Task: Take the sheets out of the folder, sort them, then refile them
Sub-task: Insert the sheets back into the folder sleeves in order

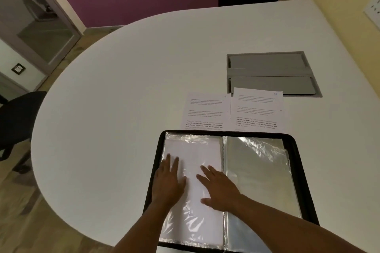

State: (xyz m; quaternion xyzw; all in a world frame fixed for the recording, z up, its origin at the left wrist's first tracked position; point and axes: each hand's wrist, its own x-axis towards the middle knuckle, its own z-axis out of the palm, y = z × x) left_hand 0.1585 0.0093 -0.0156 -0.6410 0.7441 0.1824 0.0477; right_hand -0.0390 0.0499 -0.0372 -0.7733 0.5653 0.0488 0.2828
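Both hands, left hand (pixel 167 183) and right hand (pixel 221 189), lie flat, gripping nothing, on the folder's (pixel 296 150) sleeved sheet (pixel 193 150) (two printed sheets (pixel 205 111) lie beyond); next, I judge, pinch that sheet out.

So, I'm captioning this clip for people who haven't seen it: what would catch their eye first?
Both hands, the left hand and the right hand, lie flat on the left-hand plastic sleeve of an open black folder at the near edge of the white table. Just beyond the folder, two printed sheets lie side by side, the right one overlapping a grey panel set into the table.
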